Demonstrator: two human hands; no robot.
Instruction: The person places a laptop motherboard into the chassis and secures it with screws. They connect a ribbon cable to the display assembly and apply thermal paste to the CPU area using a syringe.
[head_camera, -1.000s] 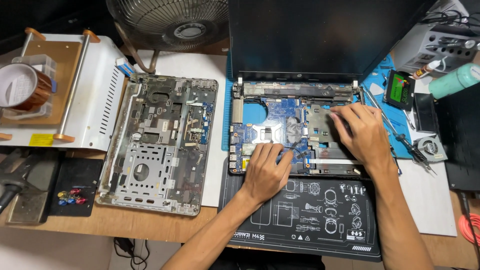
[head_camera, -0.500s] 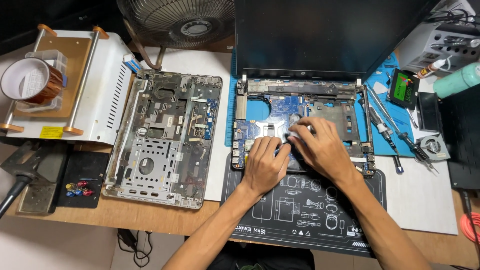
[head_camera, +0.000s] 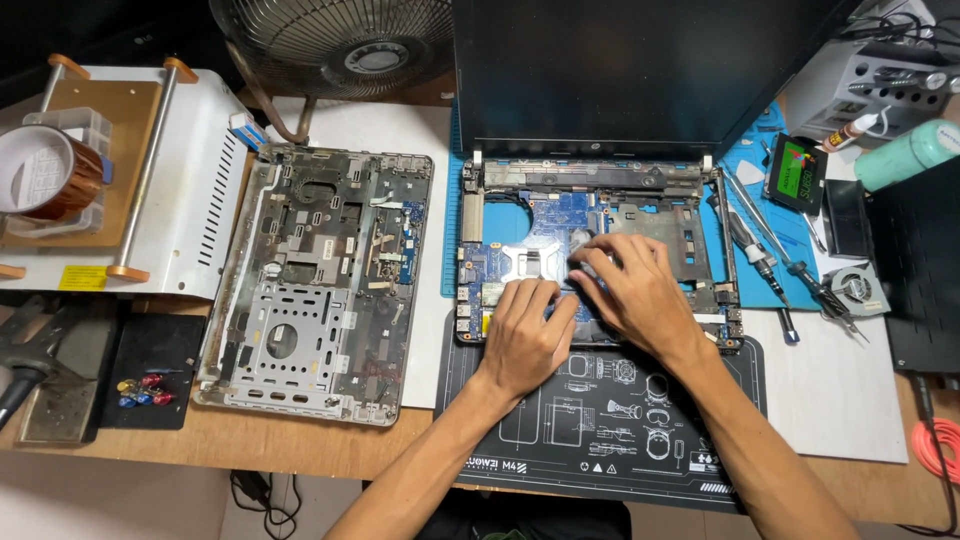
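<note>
Head view, near edge of the bench first: a black work mat (head_camera: 600, 430) printed with white diagrams lies at the near edge, and both forearms cross it. Just beyond, an opened laptop base (head_camera: 600, 250) sits with its near side on the mat, its blue circuit board (head_camera: 560, 215) bare and its dark screen (head_camera: 640, 70) standing open toward the far edge. The left hand (head_camera: 525, 335) rests palm down on the near-middle part of the board, fingers bent and pressing on it, holding nothing that can be seen. The right hand (head_camera: 640, 290) lies just beside it, touching it at the fingertips; its fingers curl over the middle of the board, and whether they pinch a small part cannot be told.

To the left of the laptop base, well apart from the hands, a removed grey laptop cover (head_camera: 320, 280) lies inside-up. At the near left corner sits a small black tray (head_camera: 150, 370) with coloured bits. To the right lie screwdrivers (head_camera: 760, 250) on a blue mat (head_camera: 745, 180), and a small cooling fan (head_camera: 855, 288) on white paper. Farther left stands a white machine (head_camera: 190, 200) carrying a roll of brown tape (head_camera: 50, 170). At the far edge stands a desk fan (head_camera: 350, 45).
</note>
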